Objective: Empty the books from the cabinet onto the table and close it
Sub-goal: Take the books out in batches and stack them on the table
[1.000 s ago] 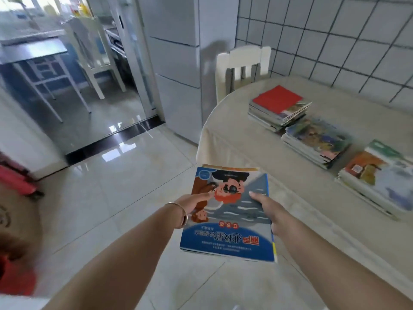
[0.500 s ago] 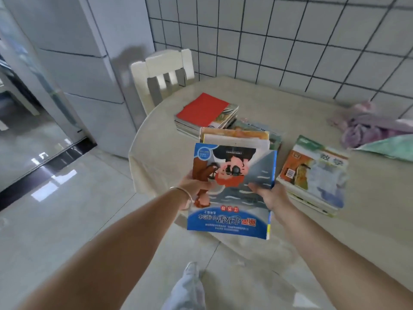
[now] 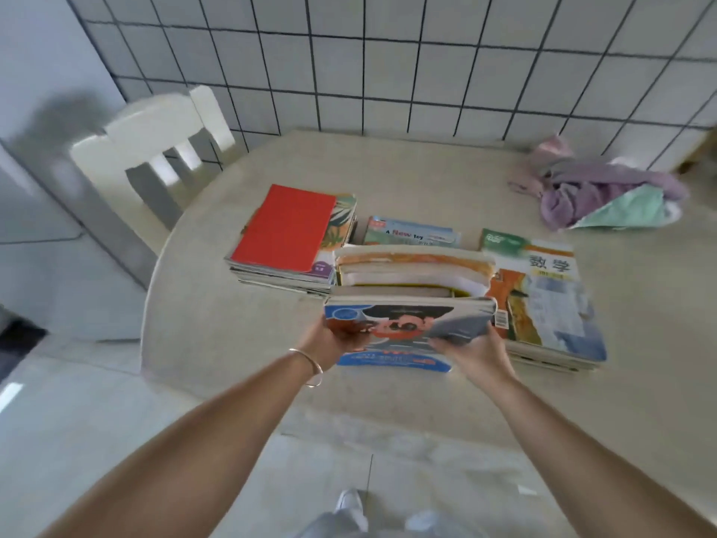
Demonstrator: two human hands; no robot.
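I hold a stack of books with both hands, tilted so its far edge shows several page blocks; the top cover is blue with a cartoon figure. My left hand grips the stack's left side and my right hand grips its right side. The stack hangs over the beige table, just in front of the books lying there: a pile topped by a red book, a middle pile with "A New toy", and a pile topped by a maths book. The cabinet is out of view.
A white chair stands at the table's far left corner. Crumpled purple and green cloth lies at the table's back right. A tiled wall runs behind the table. My shoe shows on the glossy floor below.
I have stepped up to the table and carried the stack forward over it, now close above the tabletop in front of the middle pile. The stack has tilted further away from me.
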